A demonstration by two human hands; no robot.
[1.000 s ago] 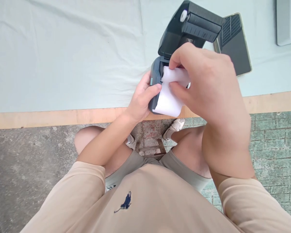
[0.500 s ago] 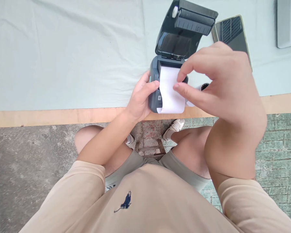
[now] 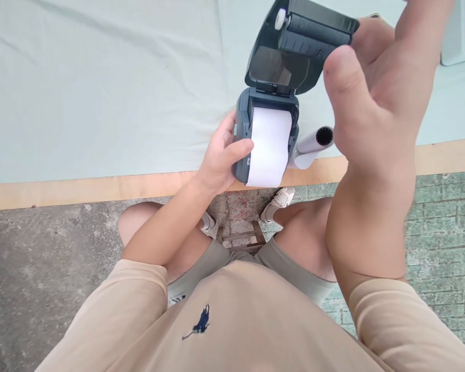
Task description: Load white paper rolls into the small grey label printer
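Note:
My left hand (image 3: 222, 157) grips the left side of a small dark portable label printer (image 3: 241, 111), its thumb over the front edge. The printer's hinged lid (image 3: 282, 64) stands raised, showing a black roller and a white gear inside. A strip of white paper (image 3: 270, 147) runs from the compartment out over the front. My right hand (image 3: 383, 98) is beside the lid's right corner, thumb and fingers apart; some fingers are partly hidden or out of frame, and I cannot tell whether they touch the lid.
Right of the printer lies a white paper roll (image 3: 310, 142) with a dark core and a loose end. A grey device with a label (image 3: 455, 46) sits at the far right. The cloth-covered table (image 3: 101, 93) ends in a wooden edge (image 3: 155, 185) above my knees.
My right hand has moved up from the paper strip to the raised lid, its fingers spreading from a near pinch. The strip now hangs straighter over the front. The phone is almost wholly hidden.

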